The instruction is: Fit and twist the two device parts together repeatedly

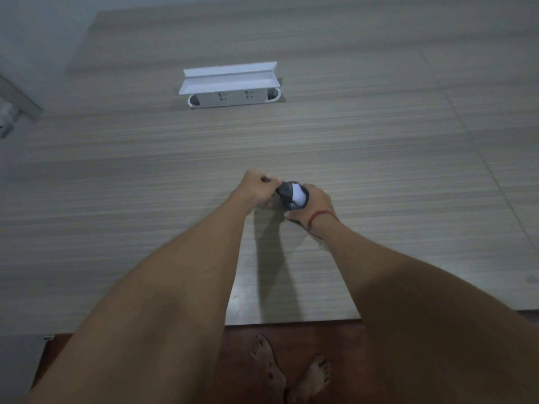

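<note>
Gripping a small black-and-white bundle (292, 196) that looks like rolled cloth, the right hand (312, 206) wraps its fingers around it above the wooden table (379, 141). The left hand (258, 191) pinches the dark end of the same bundle from the other side, fingers curled. A red string (316, 217) circles the right wrist. Farther back, well apart from the hands, a white socket box (230, 96) sits in the tabletop with its lid raised. Bare feet (291, 371) show on the floor below the table edge.
</note>
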Demonstrator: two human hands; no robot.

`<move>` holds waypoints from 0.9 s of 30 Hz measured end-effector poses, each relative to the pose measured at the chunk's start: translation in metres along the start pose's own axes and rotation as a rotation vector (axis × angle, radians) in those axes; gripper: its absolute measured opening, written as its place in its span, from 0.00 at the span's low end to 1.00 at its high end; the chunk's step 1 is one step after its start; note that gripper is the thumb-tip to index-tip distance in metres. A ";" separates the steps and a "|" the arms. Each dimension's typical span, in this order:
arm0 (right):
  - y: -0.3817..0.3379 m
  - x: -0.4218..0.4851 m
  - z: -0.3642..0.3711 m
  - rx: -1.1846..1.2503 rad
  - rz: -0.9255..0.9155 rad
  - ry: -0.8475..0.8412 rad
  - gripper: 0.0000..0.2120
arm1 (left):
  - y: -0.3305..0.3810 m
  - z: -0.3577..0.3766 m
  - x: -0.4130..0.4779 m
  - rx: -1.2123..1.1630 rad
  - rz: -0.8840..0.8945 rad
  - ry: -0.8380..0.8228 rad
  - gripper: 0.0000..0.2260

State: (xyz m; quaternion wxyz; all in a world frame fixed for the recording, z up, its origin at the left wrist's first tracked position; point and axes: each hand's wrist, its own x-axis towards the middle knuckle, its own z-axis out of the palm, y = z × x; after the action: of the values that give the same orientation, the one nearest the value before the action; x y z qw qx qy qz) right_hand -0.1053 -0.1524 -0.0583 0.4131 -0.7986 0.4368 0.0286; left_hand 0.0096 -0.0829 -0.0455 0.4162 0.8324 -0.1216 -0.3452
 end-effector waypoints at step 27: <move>0.001 0.002 -0.003 0.023 0.056 -0.121 0.50 | 0.008 0.006 0.001 0.232 0.051 0.323 0.12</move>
State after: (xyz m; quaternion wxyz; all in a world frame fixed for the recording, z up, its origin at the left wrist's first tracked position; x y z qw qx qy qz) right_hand -0.1058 -0.1557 -0.0580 0.4470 -0.7780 0.4335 0.0834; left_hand 0.0069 -0.0922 -0.0429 0.3400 0.9160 -0.1133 -0.1802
